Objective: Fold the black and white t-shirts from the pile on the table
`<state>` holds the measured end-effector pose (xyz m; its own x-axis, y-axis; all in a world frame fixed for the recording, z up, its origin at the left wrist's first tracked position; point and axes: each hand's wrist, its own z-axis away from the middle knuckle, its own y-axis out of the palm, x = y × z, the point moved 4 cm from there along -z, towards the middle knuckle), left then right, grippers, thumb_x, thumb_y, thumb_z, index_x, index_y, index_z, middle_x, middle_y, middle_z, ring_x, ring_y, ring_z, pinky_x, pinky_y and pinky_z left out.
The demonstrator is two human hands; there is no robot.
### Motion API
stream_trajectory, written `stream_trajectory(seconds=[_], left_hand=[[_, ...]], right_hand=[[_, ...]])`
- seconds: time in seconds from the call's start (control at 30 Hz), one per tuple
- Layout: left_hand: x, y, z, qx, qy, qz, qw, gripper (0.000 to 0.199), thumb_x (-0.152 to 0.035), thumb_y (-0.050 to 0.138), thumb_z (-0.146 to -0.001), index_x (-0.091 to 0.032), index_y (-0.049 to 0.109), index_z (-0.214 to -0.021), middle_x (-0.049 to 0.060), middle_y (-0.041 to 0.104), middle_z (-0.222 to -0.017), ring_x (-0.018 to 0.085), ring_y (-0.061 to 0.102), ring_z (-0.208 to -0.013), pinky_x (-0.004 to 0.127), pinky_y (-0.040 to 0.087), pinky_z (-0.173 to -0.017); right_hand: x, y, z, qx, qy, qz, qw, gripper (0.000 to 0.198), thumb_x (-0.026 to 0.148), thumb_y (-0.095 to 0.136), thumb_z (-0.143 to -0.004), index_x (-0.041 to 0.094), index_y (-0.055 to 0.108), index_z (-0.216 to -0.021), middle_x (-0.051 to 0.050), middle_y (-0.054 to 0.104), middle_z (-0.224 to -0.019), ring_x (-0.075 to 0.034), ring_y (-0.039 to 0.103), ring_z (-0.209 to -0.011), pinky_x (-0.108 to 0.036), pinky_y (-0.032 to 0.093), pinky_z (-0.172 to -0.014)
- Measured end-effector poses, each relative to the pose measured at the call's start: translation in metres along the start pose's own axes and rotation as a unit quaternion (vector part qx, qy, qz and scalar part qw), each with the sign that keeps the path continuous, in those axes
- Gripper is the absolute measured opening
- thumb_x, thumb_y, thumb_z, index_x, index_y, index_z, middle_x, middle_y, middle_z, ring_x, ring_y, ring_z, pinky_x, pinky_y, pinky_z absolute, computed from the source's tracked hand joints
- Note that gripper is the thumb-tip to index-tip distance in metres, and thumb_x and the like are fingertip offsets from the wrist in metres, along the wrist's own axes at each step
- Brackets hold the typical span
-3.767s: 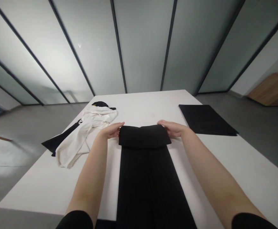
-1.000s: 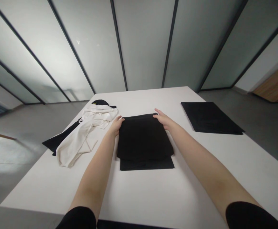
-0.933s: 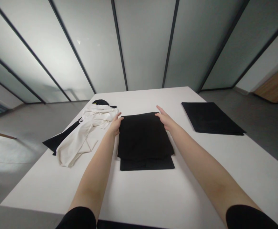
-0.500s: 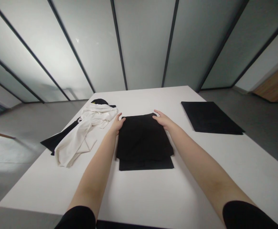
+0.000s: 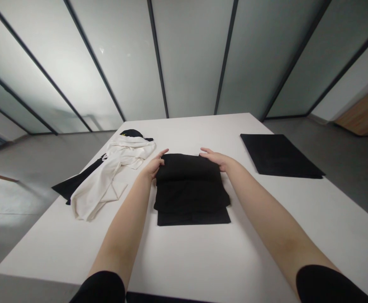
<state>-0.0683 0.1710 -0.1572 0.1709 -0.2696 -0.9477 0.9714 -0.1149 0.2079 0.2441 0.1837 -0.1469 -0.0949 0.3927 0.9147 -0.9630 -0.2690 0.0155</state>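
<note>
In the middle of the white table [image 5: 184,256] lies a black folded garment [image 5: 190,195]; its exact kind cannot be told. The far part of the garment is raised, and a crease runs across its middle. At the far left corner my left hand [image 5: 154,166] grips the cloth, its thumb over the top and its index finger pointing out. My right hand [image 5: 214,159] holds the far right corner in a similar way. The undersides of both grips are hidden by the cloth.
On the left is a loose heap with a white garment [image 5: 116,164], a dark cloth [image 5: 76,181] partly under it and a black cap-like item [image 5: 132,133] behind. A flat black folded stack [image 5: 280,155] lies near the right edge. Frosted glass panels [image 5: 190,59] stand beyond the table.
Both hands have come slightly closer together with the garment's far corners. The far part, flat before, now bulges upward with a crease below it.
</note>
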Motion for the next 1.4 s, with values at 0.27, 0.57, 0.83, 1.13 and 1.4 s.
stream_trajectory(seconds=[0.27,0.57,0.83,1.13,1.4], left_hand=[[0.002,0.000,-0.013,-0.065,0.032,0.018,0.997,0.043,-0.019,0.073,-0.084,-0.016,0.078,-0.127,0.010,0.081,-0.107,0.021,0.075,-0.092,0.027,0.060,-0.080],[0.004,-0.009,-0.023,-0.144,0.066,-0.035,0.987,0.069,-0.018,0.079,-0.086,-0.023,0.060,-0.153,0.000,0.074,-0.078,0.014,0.064,-0.057,0.024,0.052,-0.059],[0.004,-0.010,-0.024,-0.144,0.064,-0.014,0.987,0.083,-0.013,0.078,-0.082,-0.026,0.053,-0.160,0.002,0.078,-0.089,0.012,0.066,-0.058,0.022,0.054,-0.061],[0.007,-0.008,-0.013,-0.135,0.058,0.079,0.986,0.094,-0.013,0.074,-0.084,-0.029,0.037,-0.169,0.001,0.076,-0.086,0.018,0.074,-0.073,0.028,0.062,-0.072],[0.005,-0.007,-0.007,-0.133,0.056,0.135,0.980,0.072,-0.020,0.069,-0.096,-0.027,0.039,-0.162,-0.002,0.073,-0.088,0.015,0.074,-0.082,0.027,0.060,-0.082]], right_hand=[[-0.002,-0.003,0.003,0.013,0.012,0.062,0.998,0.080,0.020,0.077,-0.079,0.027,0.058,-0.156,-0.011,0.080,-0.120,-0.021,0.074,-0.078,-0.030,0.060,-0.067],[0.008,-0.010,-0.012,-0.170,-0.160,-0.019,0.972,0.072,0.020,0.058,-0.083,0.033,0.058,-0.154,0.002,0.072,-0.082,-0.019,0.066,-0.068,-0.030,0.059,-0.069],[-0.007,0.001,-0.007,0.006,-0.002,-0.024,1.000,0.080,0.036,0.072,-0.090,0.031,0.044,-0.165,-0.010,0.073,-0.137,-0.025,0.076,-0.101,-0.037,0.063,-0.088],[-0.002,-0.007,-0.021,-0.139,-0.179,0.054,0.972,0.091,0.014,0.060,-0.070,0.032,0.054,-0.159,-0.002,0.071,-0.145,-0.024,0.070,-0.118,-0.039,0.057,-0.107],[-0.019,-0.014,-0.011,-0.174,-0.146,-0.108,0.968,0.099,0.022,0.065,-0.080,0.032,0.027,-0.170,-0.003,0.082,-0.114,-0.021,0.076,-0.086,-0.032,0.064,-0.076]])
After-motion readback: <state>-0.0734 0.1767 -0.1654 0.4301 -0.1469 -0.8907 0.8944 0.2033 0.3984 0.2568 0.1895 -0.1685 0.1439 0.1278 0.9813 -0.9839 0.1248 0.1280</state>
